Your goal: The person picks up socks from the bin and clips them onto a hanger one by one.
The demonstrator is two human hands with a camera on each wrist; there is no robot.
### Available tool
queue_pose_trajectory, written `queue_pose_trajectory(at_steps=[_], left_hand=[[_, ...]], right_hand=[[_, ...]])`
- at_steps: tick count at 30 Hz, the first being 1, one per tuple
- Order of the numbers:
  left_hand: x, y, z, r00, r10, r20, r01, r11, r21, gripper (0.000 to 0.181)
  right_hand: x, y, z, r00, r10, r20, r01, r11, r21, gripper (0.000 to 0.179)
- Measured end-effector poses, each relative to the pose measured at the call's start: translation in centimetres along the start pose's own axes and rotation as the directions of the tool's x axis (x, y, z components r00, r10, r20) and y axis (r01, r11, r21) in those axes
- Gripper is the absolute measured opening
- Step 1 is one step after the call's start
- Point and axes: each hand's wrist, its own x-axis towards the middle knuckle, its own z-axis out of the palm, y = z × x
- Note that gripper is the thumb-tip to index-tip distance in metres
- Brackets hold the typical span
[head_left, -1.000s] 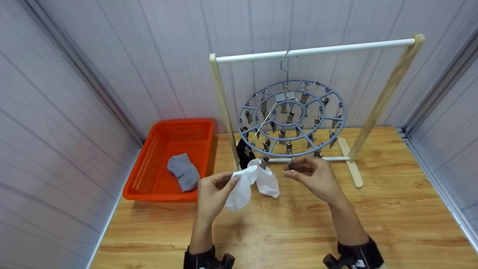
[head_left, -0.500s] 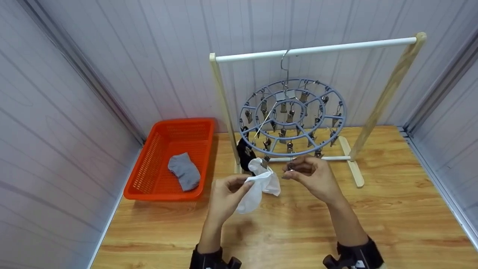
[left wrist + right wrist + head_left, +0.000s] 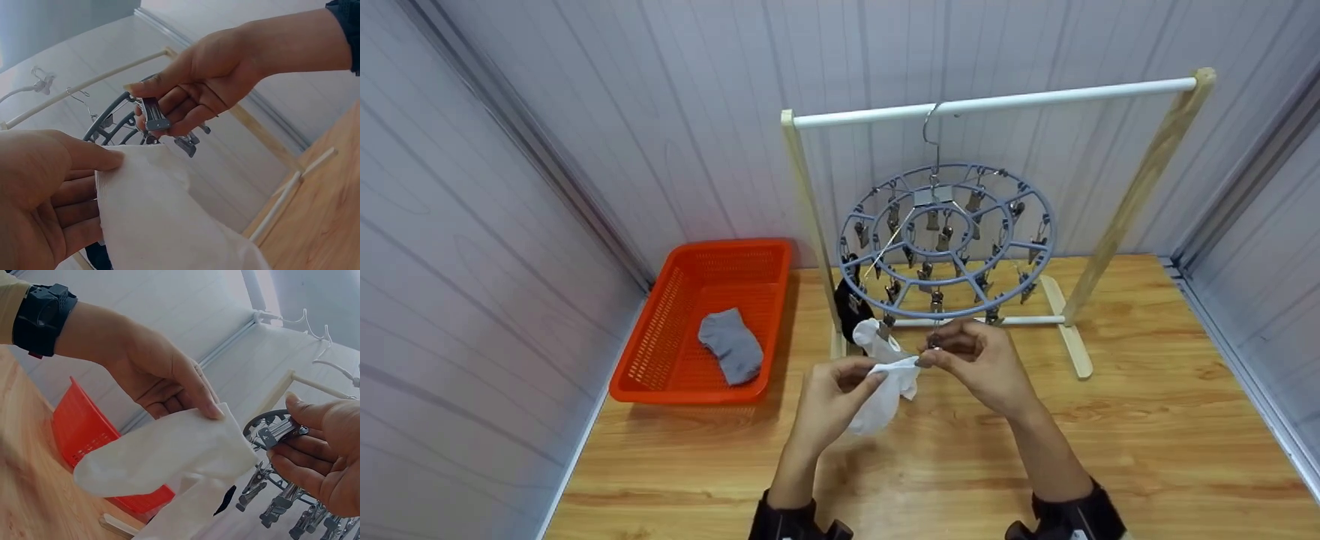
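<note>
While it's pinched, the sock (image 3: 877, 405) (white) droops.

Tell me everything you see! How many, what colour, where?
Surface: one, brown, underneath
Walls: three, greyish, around
Hook fitting: count unclear, pale, background
Rack: one, pale, back
Basket: one, orange, left of rack
Grey sock: one, grey, in basket
Hanger: one, bluish, on rack
Clips: many, silvery, on hanger
White socks: two, white, one held, one clipped
Black cloth: one, black, below hanger
Wristbands: two, black, both wrists
Sleeve: one clear, yellowish, left arm
Left hand: one, pinching white sock
Right hand: one, holding clip
</note>
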Motion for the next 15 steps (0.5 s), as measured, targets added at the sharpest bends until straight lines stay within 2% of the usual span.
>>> queue_pose_trajectory(at_steps=[7,15], left_hand=[[0.0,-0.2,0.5,0.999,0.018,0.027,-0.018,1.000,-0.015,0.014],[0.0,-0.5,1.2,0.998,0.035,0.056,-0.034,0.999,-0.027,0.016]], right_hand=[[-0.1,0.0,0.0,1.000,-0.015,-0.009,0.015,1.000,0.011,0.024],[-0.2,0.3,0.5,0.998,-0.052,-0.036,0.056,0.993,0.103,0.023]])
